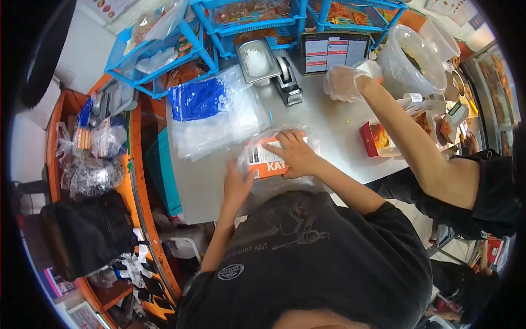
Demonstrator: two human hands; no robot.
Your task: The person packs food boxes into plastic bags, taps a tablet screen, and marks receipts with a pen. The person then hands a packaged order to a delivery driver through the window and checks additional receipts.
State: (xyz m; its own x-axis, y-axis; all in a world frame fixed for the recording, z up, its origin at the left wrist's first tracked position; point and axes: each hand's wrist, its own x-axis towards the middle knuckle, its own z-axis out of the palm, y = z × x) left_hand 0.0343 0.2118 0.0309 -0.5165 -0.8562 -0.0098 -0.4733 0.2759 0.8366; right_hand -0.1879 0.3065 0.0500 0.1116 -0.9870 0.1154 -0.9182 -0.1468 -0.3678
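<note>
An orange and white cardboard food box (pixel 267 168) with "KAT" lettering lies on the metal counter, with a clear plastic bag (pixel 257 143) around it. My left hand (pixel 236 185) is at the box's left side, its fingers closed on the bag's film. Across the top of the box rests my right hand (pixel 296 156), fingers spread and lying flat on it. Just behind the box is a stack of clear plastic bags (pixel 211 134) with a blue packet (pixel 198 100) on it.
A tape dispenser (pixel 289 88), a metal tray (pixel 257 60) and a tablet (pixel 335 53) stand at the back, below blue racks (pixel 257 23). From the right, a co-worker's plastic-gloved hand (pixel 344 83) reaches over the counter. An open red food box (pixel 375 140) and a large clear tub (pixel 411 63) are there.
</note>
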